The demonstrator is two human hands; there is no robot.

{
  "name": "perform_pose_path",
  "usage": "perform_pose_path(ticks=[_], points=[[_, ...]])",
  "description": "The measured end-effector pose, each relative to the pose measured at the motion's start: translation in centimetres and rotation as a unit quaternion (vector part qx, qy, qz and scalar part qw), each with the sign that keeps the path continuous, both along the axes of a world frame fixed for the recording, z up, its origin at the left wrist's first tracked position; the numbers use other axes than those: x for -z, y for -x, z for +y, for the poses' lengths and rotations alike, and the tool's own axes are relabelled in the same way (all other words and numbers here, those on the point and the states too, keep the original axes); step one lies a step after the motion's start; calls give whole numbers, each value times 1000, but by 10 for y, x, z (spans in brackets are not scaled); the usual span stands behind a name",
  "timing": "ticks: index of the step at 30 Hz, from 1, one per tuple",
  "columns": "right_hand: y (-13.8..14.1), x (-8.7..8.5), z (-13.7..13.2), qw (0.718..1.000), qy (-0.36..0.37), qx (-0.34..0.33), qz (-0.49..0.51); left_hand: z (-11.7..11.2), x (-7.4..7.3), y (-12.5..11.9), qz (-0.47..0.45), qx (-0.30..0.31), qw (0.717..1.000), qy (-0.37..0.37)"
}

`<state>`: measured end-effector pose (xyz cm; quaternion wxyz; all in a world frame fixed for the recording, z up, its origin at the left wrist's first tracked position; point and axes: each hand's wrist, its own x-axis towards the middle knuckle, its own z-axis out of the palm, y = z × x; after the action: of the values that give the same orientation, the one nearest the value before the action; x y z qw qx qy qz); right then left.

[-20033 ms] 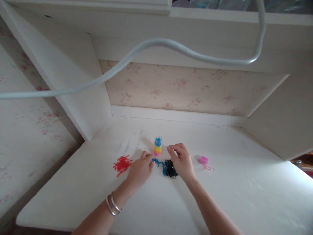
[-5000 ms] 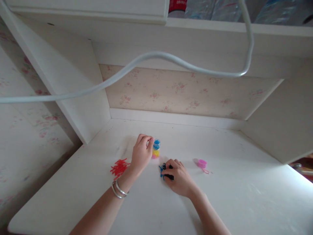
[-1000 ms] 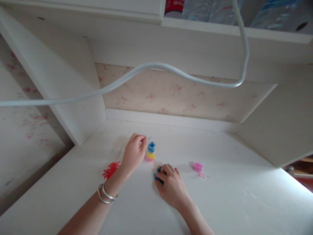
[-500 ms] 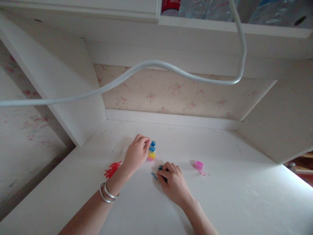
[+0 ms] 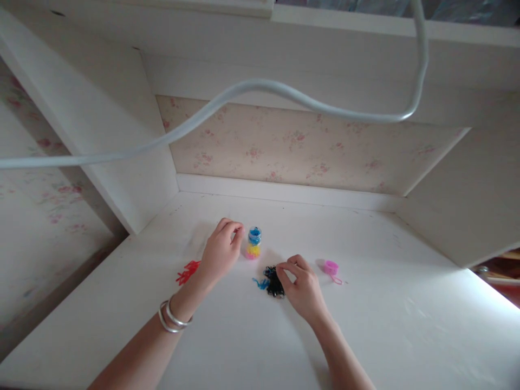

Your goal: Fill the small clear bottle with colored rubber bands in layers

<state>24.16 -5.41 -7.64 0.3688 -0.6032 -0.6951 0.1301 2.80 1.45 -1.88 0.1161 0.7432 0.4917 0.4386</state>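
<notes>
A small clear bottle [image 5: 253, 244] stands upright on the white desk, with pink, yellow and blue layers of small bands in it. Just left of its mouth is my left hand [image 5: 223, 246], thumb and forefinger pinched together; whatever lies between them is too small to make out. My right hand [image 5: 301, 284] is pinched at the right edge of a pile of black bands [image 5: 275, 284]. Its fingertips hide what they may hold. Some blue bands [image 5: 262, 283] lie against the pile's left side. Red bands [image 5: 188, 272] are heaped partly behind my left wrist.
A pink ring-shaped cap with a loop [image 5: 331, 267] lies right of my right hand. A white cable [image 5: 260, 85] hangs across the view above the desk. Side panels [image 5: 459, 200] and a papered back wall [image 5: 260, 143] enclose the desk [image 5: 227, 336].
My left hand has moved a little left, away from the bottle's mouth. My right hand has lifted and shifted right, uncovering the black bands. The view has tilted slightly down.
</notes>
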Motion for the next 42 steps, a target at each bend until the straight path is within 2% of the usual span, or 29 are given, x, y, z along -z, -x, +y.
perform_pose_path(ticks=[5,12,20,29,33,36,40,42], points=[[12,-2,-3,994,8,-63,-86,-23,17,10,-4,13,1000,22],[41,-9,-2,960,16,-96,-264,-39,40,17,38,44,995,82],[48,-11,-2,959,42,-101,-260,-47,43,14,87,50,989,108],[54,-10,-3,948,43,-110,-297,-49,45,15,135,25,984,114],[57,-9,-4,956,44,-111,-269,-50,46,14,157,18,981,113],[50,-15,-1,971,42,-115,-205,-52,47,13,184,23,976,118],[34,-39,17,996,6,-77,-54,-55,51,9,216,40,967,126],[28,-56,31,998,-21,-54,-17,-56,53,8,231,40,963,131]])
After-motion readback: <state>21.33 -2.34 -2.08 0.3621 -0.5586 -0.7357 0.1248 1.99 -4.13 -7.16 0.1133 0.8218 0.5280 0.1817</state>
